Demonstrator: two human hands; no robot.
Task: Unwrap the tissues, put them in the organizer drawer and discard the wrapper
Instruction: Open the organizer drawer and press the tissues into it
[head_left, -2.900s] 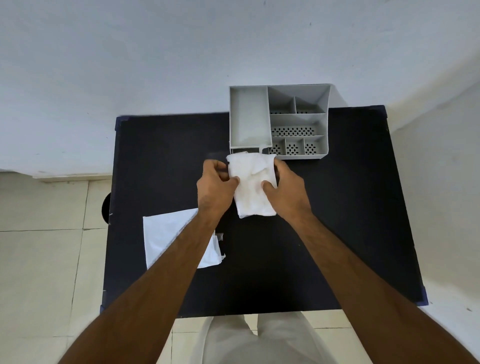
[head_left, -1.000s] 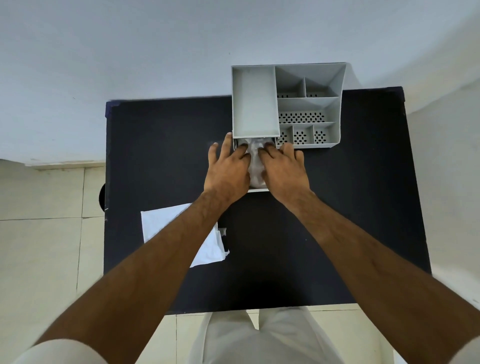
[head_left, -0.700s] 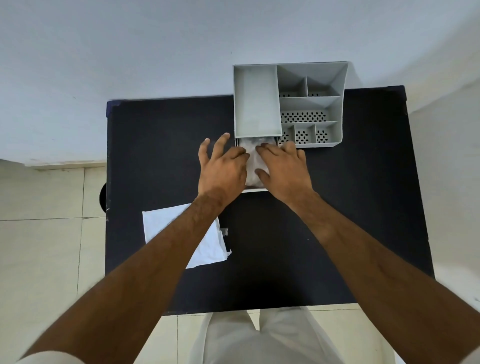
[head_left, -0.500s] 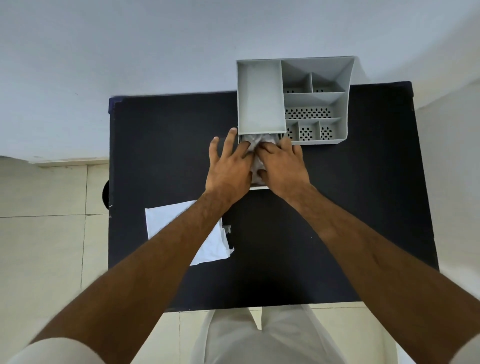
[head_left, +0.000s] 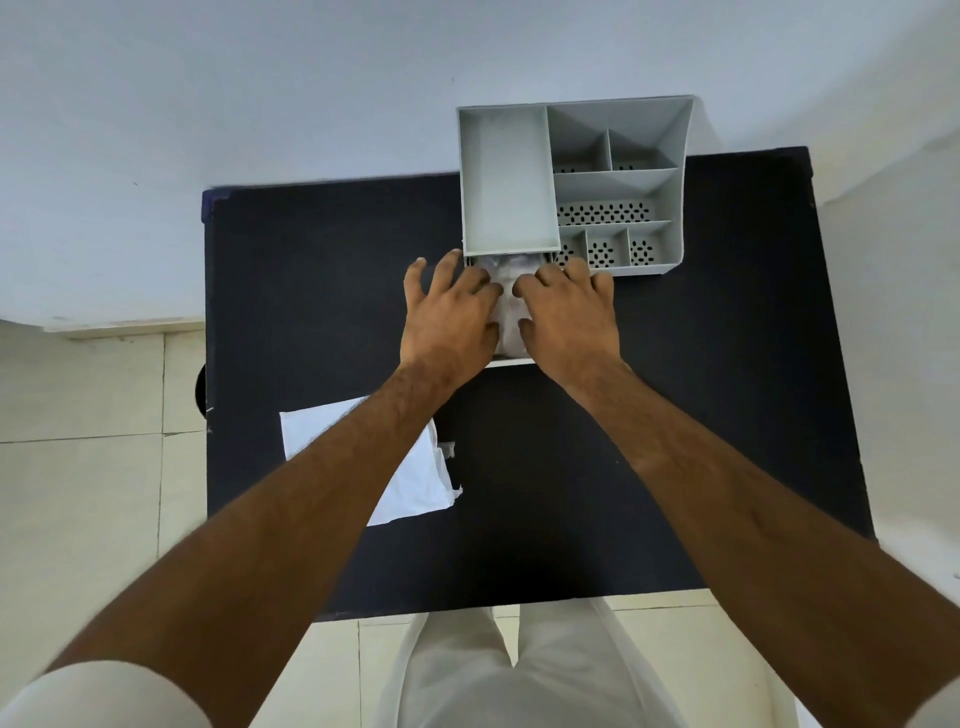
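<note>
Mostly hidden, the white tissues (head_left: 508, 317) show only as a narrow strip between the two hands, lying in the pulled-out drawer (head_left: 511, 362) at the near side of the grey organizer (head_left: 571, 187). Of the drawer itself only a thin pale front edge shows below the palms; its side walls are covered, and the dim gap under the organizer's large left compartment makes it hard to tell how far back the tissues reach. The left hand (head_left: 449, 317) lies flat on the left part of the tissues, fingers spread, its grip wide and clasping nothing. The right hand (head_left: 569, 314) lies flat on the right part, fingers together and reaching to the organizer's front edge, its grip likewise loose, pressing rather than holding. Whether any fingertip curls under the tissues cannot be told.

Nearer the person than the organizer and off to its left, the white wrapper (head_left: 415, 478) lies flat on the black table (head_left: 701, 389), half covered by the left forearm, its torn right edge showing. The organizer sits at the table's far edge, its back overhanging toward a pale blue-white wall. Left of the table and nearer than the organizer, cream floor tiles show. White sleeves and pale trousers are cut off at the bottom.
</note>
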